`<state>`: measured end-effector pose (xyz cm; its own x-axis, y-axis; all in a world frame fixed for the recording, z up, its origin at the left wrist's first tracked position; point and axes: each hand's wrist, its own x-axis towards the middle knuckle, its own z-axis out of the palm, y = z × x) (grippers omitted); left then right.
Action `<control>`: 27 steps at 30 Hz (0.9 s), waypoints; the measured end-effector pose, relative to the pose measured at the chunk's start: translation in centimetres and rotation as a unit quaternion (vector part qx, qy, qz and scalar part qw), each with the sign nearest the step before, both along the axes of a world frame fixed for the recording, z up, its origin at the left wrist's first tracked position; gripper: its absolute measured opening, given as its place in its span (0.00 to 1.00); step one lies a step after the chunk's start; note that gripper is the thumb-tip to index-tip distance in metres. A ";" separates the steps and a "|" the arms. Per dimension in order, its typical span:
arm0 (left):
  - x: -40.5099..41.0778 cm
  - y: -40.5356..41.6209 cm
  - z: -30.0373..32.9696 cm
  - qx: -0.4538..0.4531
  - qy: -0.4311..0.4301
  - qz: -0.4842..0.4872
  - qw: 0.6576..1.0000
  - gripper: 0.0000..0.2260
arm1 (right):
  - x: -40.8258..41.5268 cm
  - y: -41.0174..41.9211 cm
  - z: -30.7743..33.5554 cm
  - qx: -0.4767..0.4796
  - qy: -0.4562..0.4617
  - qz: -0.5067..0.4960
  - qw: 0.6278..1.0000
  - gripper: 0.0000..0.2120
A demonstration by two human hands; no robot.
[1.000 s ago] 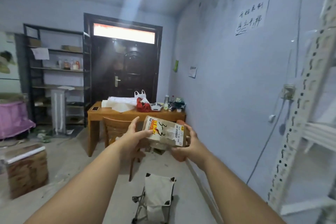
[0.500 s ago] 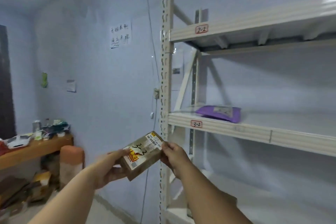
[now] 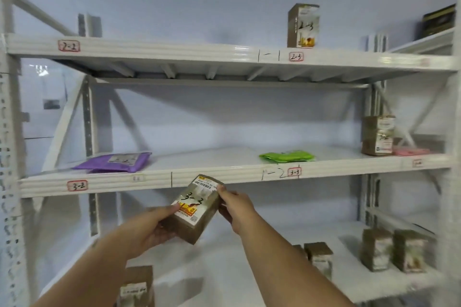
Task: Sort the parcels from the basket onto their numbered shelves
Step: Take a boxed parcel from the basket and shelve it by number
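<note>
Brown parcel [image 3: 197, 209] marked 3-3 held tilted in both hands, just below front edge of middle shelf [image 3: 224, 177]. L hand [image 3: 149, 229] grips lower end, R hand [image 3: 234, 204] pinches upper corner. 3-3 label [image 3: 294, 172] on shelf edge, up-right of parcel; green pouch [image 3: 287, 156] above label.

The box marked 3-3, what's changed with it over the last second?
The view swung from the room round to face the shelving. The box marked 3-3 rose toward the shelf edge tagged 3-3, tilted more upright. Both the left hand and right hand still hold it; nothing was let go.
</note>
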<state>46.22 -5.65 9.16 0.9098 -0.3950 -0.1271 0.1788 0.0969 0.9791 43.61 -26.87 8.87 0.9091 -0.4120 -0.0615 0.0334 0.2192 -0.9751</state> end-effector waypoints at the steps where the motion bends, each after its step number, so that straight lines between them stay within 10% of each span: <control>1: -0.6 -4.4 0.8 -0.001 -0.010 -0.027 1.000 0.19 | -1.0 -4.2 1.1 0.013 -0.002 -0.015 1.000 0.15; 13: -2.8 -21.0 13.7 -0.102 -0.167 -0.035 0.980 0.11 | -4.4 -15.5 17.3 -0.186 -0.064 0.052 0.979 0.14; 27: 4.8 -26.8 9.4 0.322 -0.375 0.158 0.855 0.11 | 1.1 -17.9 13.4 -0.442 -0.010 -0.058 0.895 0.15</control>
<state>50.97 -32.40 18.56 0.8797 -0.1829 0.4390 -0.4574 -0.5781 0.6757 44.68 -44.78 22.30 0.8538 -0.3837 0.3519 0.0260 -0.6438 -0.7648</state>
